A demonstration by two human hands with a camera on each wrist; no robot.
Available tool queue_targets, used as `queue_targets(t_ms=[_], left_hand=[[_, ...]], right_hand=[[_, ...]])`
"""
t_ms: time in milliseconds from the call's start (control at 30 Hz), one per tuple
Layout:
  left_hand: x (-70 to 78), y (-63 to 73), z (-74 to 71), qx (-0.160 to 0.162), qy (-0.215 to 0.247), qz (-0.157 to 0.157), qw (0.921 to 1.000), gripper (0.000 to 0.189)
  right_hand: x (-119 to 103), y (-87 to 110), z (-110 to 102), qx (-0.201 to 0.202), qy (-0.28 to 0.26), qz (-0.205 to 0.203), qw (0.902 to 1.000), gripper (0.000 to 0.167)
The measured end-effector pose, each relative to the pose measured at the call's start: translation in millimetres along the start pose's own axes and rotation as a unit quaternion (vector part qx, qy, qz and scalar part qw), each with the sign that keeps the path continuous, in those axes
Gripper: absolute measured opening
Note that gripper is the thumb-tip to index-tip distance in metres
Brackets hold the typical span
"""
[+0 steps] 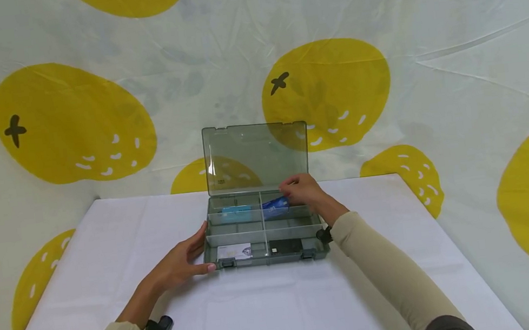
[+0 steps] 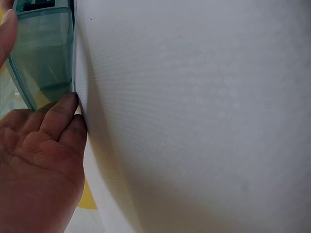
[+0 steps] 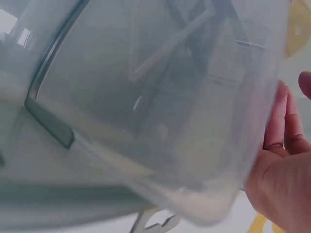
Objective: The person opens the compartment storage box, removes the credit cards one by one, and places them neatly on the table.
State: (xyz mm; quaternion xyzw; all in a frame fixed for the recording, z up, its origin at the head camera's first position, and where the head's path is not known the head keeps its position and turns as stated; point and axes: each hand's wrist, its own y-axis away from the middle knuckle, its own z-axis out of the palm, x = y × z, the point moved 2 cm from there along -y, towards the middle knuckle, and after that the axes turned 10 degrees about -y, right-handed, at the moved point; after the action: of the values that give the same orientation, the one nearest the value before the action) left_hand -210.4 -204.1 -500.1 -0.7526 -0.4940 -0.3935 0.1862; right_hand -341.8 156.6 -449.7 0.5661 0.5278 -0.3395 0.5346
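Note:
A translucent grey-green divided box (image 1: 269, 261) sits on the table with its lid (image 1: 256, 155) raised at the back. My left hand (image 1: 178, 264) rests against its left end, thumb at the front corner, fingers along the side. Over the back right compartment is my right hand (image 1: 305, 190), its fingertips just above a tilted dark blue card (image 1: 275, 207). Thumb and fingers look apart in the right wrist view, where the translucent plastic partly veils the fingers. A light blue card-like piece (image 1: 237, 214) lies in the back left compartment.
In the front row lie a white card (image 1: 234, 252) on the left and a black card (image 1: 286, 246) on the right. Two latches (image 1: 227, 263) stick out at the box's front. A white cloth covers the table (image 1: 262, 317); a fruit-patterned curtain (image 1: 215, 72) hangs behind.

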Motion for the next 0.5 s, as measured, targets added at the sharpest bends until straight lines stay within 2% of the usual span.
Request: queue_targets(t_ms=[267,500], left_hand=[[-0.7,-0.4,0.3,-0.002,0.005,-0.002,1.0,0.118],[0.0,-0.2,-0.8,-0.001,-0.003,0.001,1.0,0.118]], right_hand=[[1.5,-0.1,-0.3,-0.004,-0.005,-0.021,0.9998,0.032],[0.7,-0.7,4.0,-0.012,-0.006,-0.011,0.9999,0.026]])
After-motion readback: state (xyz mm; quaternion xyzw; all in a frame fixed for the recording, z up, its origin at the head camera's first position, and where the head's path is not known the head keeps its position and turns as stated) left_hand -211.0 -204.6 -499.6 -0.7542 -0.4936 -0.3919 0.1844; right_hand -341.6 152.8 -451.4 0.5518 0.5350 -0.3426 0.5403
